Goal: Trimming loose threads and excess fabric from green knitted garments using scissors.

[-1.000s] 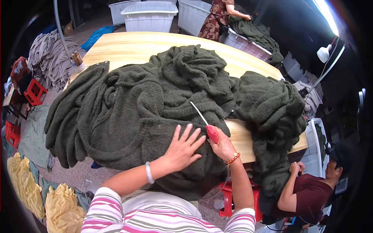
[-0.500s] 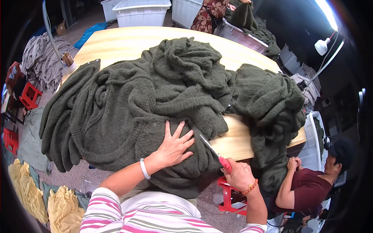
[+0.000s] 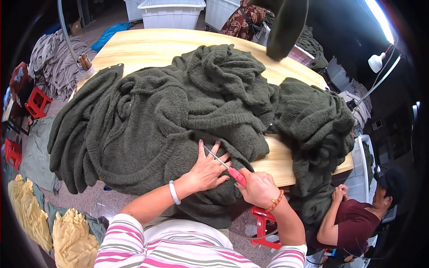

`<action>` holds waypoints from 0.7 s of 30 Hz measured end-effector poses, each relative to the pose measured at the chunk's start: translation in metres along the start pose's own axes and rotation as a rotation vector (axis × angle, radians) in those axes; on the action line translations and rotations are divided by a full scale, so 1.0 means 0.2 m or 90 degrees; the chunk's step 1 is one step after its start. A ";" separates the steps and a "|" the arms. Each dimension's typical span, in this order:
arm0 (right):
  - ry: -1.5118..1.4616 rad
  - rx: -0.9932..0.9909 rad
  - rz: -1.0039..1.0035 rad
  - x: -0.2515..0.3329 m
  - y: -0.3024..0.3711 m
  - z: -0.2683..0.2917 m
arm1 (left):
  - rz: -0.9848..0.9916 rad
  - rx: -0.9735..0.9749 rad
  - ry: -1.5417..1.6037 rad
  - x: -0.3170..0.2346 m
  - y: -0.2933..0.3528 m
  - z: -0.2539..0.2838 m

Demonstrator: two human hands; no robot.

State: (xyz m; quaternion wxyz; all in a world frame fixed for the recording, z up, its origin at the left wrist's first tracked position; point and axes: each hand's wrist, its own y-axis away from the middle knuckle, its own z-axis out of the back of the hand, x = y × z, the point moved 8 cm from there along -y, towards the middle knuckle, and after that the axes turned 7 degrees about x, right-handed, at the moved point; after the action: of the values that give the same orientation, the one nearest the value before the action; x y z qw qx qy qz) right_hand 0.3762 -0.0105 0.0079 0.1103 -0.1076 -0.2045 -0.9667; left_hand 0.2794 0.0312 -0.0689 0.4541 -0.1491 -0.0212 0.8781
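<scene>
A large heap of dark green knitted, fleecy fabric (image 3: 143, 111) is piled in thick folds over the table and hangs off its near edge. My left hand (image 3: 206, 172) lies on the near folds with its fingers spread, pressing the cloth. In my closed right hand (image 3: 259, 190) is a red-handled tool (image 3: 237, 176) with a long thin metal shaft; its exact kind is unclear. The shaft reaches up and left across the fingers of my left hand, with its tip near the index fingertip. Whether the tip touches the cloth cannot be made out.
The pale wooden table (image 3: 147, 44) lies under the heap. A co-worker (image 3: 357, 214) sits at the right beside hanging cloth. At the far side, a person in patterned clothing (image 3: 239, 22) handles green fabric. A red stool (image 3: 263, 230), white bins (image 3: 172, 15) and yellow cloth (image 3: 73, 236) surround the table.
My right hand has moved left and slightly up, bringing the tool's shaft over my left hand. A dark green piece has swung up at the far side. The view has shifted slightly.
</scene>
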 end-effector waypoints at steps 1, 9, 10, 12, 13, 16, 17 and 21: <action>0.000 -0.001 0.000 0.00 -0.01 0.00 | 0.000 -0.006 0.004 0.00 0.00 0.00; 0.024 -0.006 -0.091 -0.18 0.17 0.04 | -0.005 -0.013 0.025 0.00 0.01 0.00; 0.010 0.000 -0.089 -0.16 0.18 0.04 | -0.001 -0.004 0.019 0.01 0.00 -0.01; -0.007 0.001 -0.093 -0.12 0.19 0.03 | -0.005 0.008 0.011 0.00 0.01 0.00; -0.037 -0.015 -0.053 -0.06 0.16 0.04 | -0.010 -0.037 0.032 0.00 0.03 0.05; -0.073 -0.076 -0.001 0.00 0.10 0.02 | -0.044 -0.172 0.212 0.08 0.08 0.13; -0.081 -0.118 0.008 0.01 0.07 0.03 | -0.077 -0.259 0.376 0.15 0.13 0.18; -0.081 -0.112 0.006 -0.03 0.09 0.00 | 0.248 -0.402 0.612 0.47 0.38 0.34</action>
State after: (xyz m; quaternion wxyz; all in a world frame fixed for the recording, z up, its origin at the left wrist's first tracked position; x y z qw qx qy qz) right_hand 0.3873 -0.0259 0.0131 0.0915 -0.1788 -0.1250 -0.9716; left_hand 0.1494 0.0699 -0.0402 0.1775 -0.6575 -0.0454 0.7309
